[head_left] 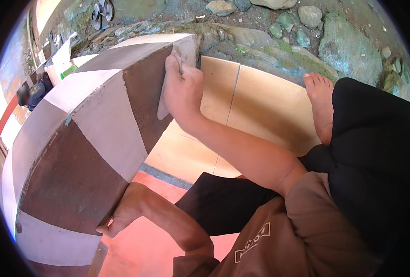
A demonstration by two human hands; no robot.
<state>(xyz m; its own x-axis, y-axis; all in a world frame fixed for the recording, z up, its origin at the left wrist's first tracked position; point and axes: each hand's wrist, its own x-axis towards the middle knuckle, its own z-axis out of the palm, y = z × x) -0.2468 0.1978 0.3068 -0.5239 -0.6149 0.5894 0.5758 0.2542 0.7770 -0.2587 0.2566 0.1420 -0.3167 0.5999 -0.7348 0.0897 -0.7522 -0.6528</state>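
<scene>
A low, curved wall (105, 120) painted in brown and white blocks fills the left side, its top edge chipped. My right hand (185, 92) is closed around a thin, pale sheet (162, 110), perhaps sandpaper, and presses it flat to a brown block near the wall's far end. Nearer to me, my left hand (128, 207) grips the wall's inner lower edge. Its thumb shows along the edge, while the other fingers are mostly hidden.
Tan tiles (255, 101) lie beside the wall, with a pink floor (145, 244) nearer. My bare foot (319, 104) rests at the tiles' right. Rough stones (352, 51) border the far side. Sandals (101, 13) lie at the top left; a dark object (38, 90) sits beyond the wall.
</scene>
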